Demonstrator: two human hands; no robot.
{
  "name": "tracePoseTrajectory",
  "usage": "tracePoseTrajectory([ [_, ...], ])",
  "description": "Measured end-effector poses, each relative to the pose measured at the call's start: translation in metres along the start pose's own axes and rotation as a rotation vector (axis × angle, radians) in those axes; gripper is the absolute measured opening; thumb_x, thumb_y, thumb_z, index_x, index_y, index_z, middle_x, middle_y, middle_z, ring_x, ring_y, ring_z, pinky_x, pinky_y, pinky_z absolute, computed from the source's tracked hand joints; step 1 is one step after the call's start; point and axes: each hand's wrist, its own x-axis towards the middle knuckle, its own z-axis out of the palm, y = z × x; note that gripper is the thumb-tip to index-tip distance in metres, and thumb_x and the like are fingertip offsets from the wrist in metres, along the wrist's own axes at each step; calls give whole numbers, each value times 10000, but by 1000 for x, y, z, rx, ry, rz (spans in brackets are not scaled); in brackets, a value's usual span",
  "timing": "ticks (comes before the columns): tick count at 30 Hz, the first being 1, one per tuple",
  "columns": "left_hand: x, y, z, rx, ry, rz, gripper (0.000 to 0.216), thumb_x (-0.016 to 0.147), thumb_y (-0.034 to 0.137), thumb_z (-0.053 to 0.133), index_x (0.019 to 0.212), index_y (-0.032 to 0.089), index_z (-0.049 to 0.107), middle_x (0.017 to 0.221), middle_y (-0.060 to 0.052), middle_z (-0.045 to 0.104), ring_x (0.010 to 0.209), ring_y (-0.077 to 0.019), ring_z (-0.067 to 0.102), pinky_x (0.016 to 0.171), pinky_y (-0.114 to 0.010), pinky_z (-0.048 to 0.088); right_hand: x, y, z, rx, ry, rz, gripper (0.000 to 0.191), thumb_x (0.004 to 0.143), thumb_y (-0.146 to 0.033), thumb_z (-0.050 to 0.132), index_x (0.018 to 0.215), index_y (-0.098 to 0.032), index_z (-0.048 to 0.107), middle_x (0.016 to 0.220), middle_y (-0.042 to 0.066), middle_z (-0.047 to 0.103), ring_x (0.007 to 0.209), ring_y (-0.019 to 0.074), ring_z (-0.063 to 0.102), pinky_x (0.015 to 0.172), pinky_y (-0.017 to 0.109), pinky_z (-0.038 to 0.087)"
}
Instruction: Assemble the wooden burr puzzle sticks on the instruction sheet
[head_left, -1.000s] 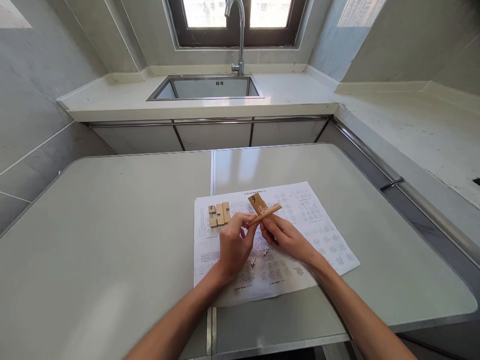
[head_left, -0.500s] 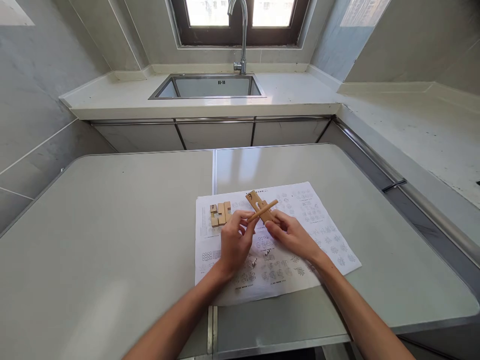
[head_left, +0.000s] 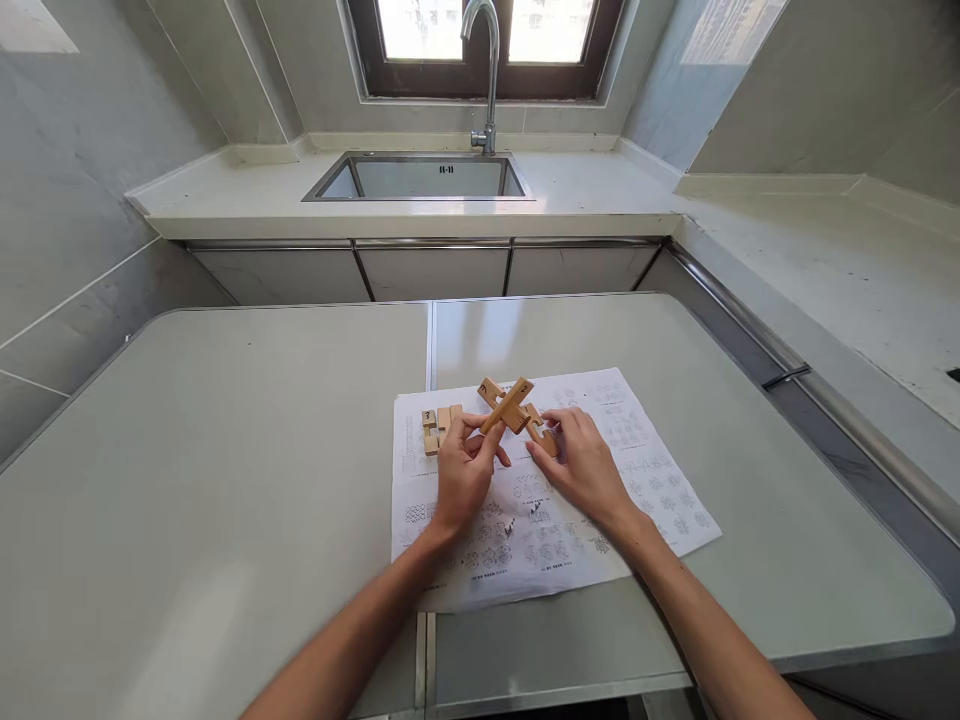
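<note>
Grey table (head_left: pixel 225 450) under printed diagram sheet (head_left: pixel 652 490). Left hand (head_left: pixel 465 475) pinches wooden bar (head_left: pixel 511 402); right hand (head_left: pixel 586 465), thumb and fingers slightly parted, grips notched wooden piece (head_left: pixel 541 432).

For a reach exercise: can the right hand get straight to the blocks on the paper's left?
Probably not: the left hand and crossed pieces stand between the right hand and those blocks.

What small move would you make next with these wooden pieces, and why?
I'd probably hold the left hand steady and firm the right hand on the notched piece. The left pinches the crossing piece; the right's thumb and fingers sit loosely about the notched one, and I can't tell whether the two pieces interlock.
</note>
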Motion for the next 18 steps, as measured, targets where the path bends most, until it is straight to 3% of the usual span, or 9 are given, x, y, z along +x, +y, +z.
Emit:
tracePoseTrajectory([
  [7,-5,-1,3,-15,-14,81,273,955,443,720,941,206,584,1206,-93,743,606,-111,718,520,-239,534,1,4,1,67,-21,40,274,957,-318,632,1215,-232,602,1035,100,651,1001,321,599,872,451,501],
  [10,-7,-3,4,28,-30,155,219,977,398,699,942,212,587,1190,-81,751,603,-109,714,575,-266,572,1,2,0,67,-6,67,255,933,-280,627,1181,-222,617,957,78,642,930,301,592,824,423,478],
  [13,-9,-4,5,93,-44,219,182,990,370,679,943,217,593,1161,-75,762,602,-113,704,606,-286,584,1,0,0,63,14,84,51,927,-252,598,967,-227,618,834,47,602,803,266,551,727,380,425],
  [15,-11,-5,6,138,-61,263,161,1001,359,661,950,223,592,1146,-74,771,605,-119,701,609,-293,583,2,-1,-1,71,23,95,126,942,-262,583,819,-239,567,765,28,555,739,244,507,678,360,384],
  [18,-12,-5,6,169,-83,289,130,1014,340,643,972,228,592,1130,-69,775,619,-122,709,619,-289,580,3,-4,-4,131,61,138,167,963,-309,582,814,-234,594,803,36,540,743,232,480,658,346,376],
])
